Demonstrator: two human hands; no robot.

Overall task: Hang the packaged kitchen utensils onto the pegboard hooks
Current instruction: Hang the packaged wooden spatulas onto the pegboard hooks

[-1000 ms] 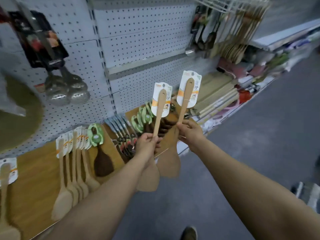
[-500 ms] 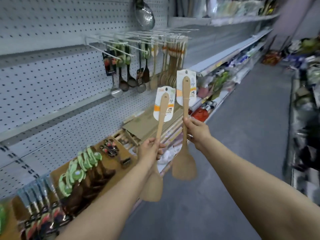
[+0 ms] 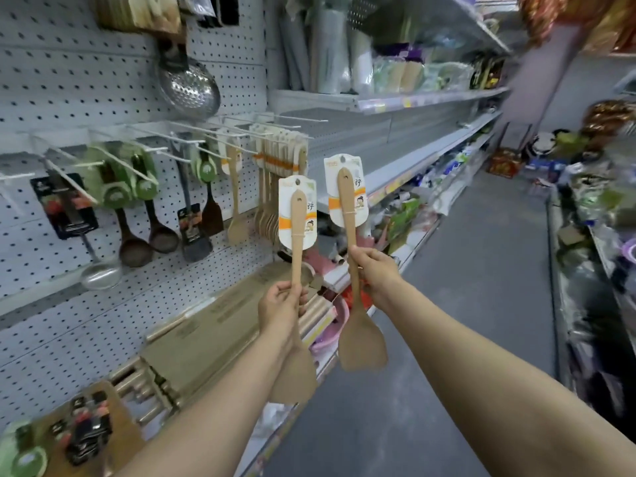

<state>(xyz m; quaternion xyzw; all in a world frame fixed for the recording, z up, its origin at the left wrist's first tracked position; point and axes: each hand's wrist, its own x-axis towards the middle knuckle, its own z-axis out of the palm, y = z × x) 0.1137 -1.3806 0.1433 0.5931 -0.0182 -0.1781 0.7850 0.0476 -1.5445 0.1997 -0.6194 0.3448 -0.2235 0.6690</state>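
Both bare forearms extend forward from the lower edge of the view. The left hand [image 3: 280,306] is clenched around the mid-handle of a pale wooden spatula with a white-and-orange backing card [image 3: 296,232]; its grip is closed, blade down, card end up. The blade hangs partly hidden behind the left wrist. The right hand [image 3: 373,271] is clenched around the handle of a second pale wooden spatula with the same white-and-orange card [image 3: 349,215]; this one is held slightly higher, and its flat blade hangs free below the fist. The two utensils are upright, side by side, and apart from each other.

Below and left of the hands, a lower shelf [image 3: 330,278] carries flat brown cardboard packs [image 3: 206,328] and wooden rolling pins [image 3: 144,390].

Beyond the hands, a white perforated pegboard [image 3: 69,80] carries white wire hooks [image 3: 192,139]. Hung on them, left to right: dark ladles with green cards [image 3: 137,215], a black slotted turner [image 3: 194,235], a dark wooden spatula [image 3: 211,208], and a row of matching carded wooden spatulas [image 3: 275,173]. Both held spatulas are in front of this row, not on any hook. A perforated steel skimmer [image 3: 187,86] hangs higher up.

Further off, grey shelving and a grey floor aisle [image 3: 481,270] recede, blurred.
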